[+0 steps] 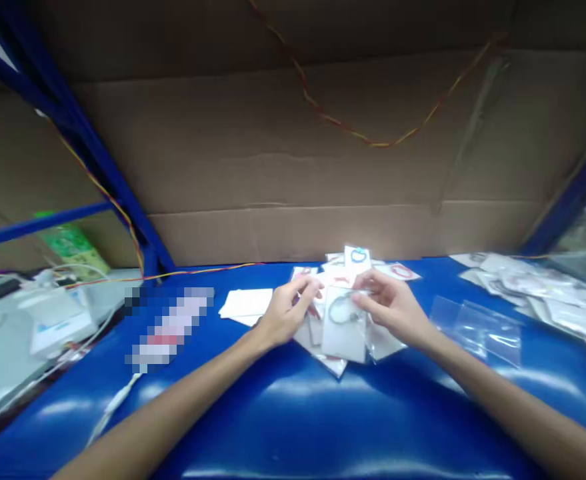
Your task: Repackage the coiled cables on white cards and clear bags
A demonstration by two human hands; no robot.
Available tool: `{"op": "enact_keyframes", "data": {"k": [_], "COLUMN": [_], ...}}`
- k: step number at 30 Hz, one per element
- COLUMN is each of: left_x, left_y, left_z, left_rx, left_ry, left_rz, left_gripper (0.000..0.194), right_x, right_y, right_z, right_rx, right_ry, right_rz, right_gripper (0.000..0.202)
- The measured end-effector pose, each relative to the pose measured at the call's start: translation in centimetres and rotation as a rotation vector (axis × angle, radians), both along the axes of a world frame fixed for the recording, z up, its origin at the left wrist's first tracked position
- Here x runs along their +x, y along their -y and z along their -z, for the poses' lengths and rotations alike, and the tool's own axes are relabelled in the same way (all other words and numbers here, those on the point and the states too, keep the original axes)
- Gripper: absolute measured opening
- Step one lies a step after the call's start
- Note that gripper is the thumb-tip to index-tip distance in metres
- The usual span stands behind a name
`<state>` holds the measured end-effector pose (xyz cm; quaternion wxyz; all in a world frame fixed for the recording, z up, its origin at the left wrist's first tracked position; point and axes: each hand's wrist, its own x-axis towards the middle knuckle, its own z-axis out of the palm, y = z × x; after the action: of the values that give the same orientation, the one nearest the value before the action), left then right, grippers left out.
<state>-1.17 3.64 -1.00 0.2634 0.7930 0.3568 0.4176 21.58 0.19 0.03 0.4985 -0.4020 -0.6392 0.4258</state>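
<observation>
A clear plastic bag (345, 340) holds a white card and a thin greenish-grey looped band, perhaps a bracelet (341, 311). My right hand (387, 303) pinches this bag at its upper right edge between thumb and fingers. Just left of the bag, my left hand (290, 308) has its fingers curled in with the thumb close to the fingertips; whether anything thin is between them is hidden. Beneath both hands spreads a pile of similar bagged cards (330, 365), some with red or blue loops. One with a blue loop (357, 256) lies at the back of the pile.
White cards (247, 303) are stacked left of the pile. Flat clear empty bags (477, 330) lie to the right, before a heap of bagged cards (547, 287). A pixelated object (170, 330) with a white cord rests left on the blue tabletop (293, 427). Cardboard (293, 167) stands behind.
</observation>
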Motion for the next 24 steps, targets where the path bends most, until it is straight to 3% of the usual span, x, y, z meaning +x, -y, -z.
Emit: {"op": "enact_keyframes", "data": {"k": [7,10,13,17,24], "left_x": [-1.5,-1.7,-1.9,-1.4,-0.1], "left_y": [0.7,1.2,1.9,2.9,3.7], "left_z": [-0.3,-0.3,-0.4,-0.7,0.4], "left_rx": [0.29,0.332,0.281,0.069,0.024], "left_ry": [-0.414,-0.467,-0.37,-0.15,-0.024], "left_rz": [-0.038,-0.034,0.023,0.092,0.084], "left_gripper": [0.026,0.026,0.029,0.035,0.024], "right_x": [0.2,-0.1,-0.4,-0.9,-2.3], "right_y": [-0.1,0.2,0.8,1.7,3.1], "right_z": [-0.1,-0.2,-0.1,0.0,0.7], "right_rx": [0.017,-0.016,-0.041,-0.058,-0.027], "right_ry": [0.079,0.08,0.078,0.098,0.126], "right_rz": [0.078,0.093,0.104,0.125,0.266], "right_gripper": [0.027,0.031,0.032,0.032,0.066]}}
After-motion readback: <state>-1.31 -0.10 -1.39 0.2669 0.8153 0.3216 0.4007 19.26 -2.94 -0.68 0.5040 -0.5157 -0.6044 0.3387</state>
